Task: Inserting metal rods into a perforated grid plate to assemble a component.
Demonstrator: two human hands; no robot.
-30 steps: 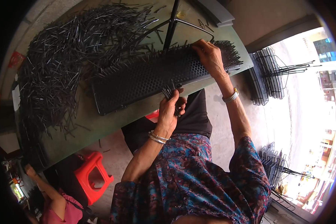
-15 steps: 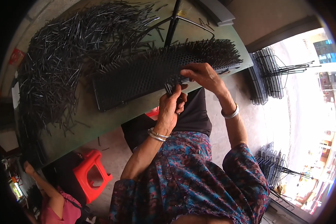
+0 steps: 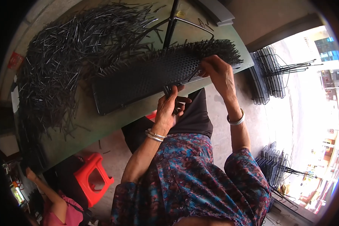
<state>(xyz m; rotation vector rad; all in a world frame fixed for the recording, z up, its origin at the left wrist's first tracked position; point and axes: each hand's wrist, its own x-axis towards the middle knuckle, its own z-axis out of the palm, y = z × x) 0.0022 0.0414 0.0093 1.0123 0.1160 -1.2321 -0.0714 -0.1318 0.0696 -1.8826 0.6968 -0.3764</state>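
Left fingers [image 3: 173, 93] clutching strips [image 3: 167, 90], right fingers [image 3: 206, 68] pinching one

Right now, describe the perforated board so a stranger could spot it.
Find the green table. Along its near edge, just beyond the left hand, lies a long black board. Unlike the loose heap of sticks leftward, it has rows of small holes and bristling sticks at its right end.
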